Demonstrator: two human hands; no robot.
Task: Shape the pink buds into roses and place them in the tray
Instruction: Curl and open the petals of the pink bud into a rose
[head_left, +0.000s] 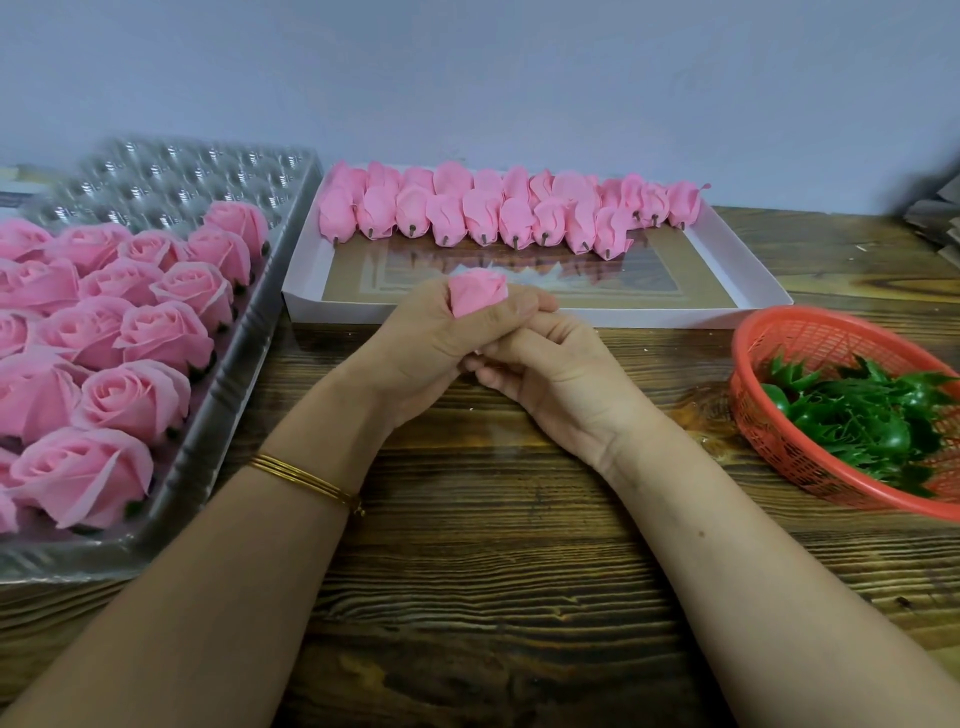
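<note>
Above the table (467, 519), left hand (431, 343) grips bud (477, 293); right hand (550, 374) curls underneath.

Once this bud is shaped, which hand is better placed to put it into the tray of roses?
Probably the left. The left hand grips the pink bud, and the tray with roses lies on its side; the right hand would have to reach across.

Pink bud (478, 293) — in left hand (431, 343)
</note>
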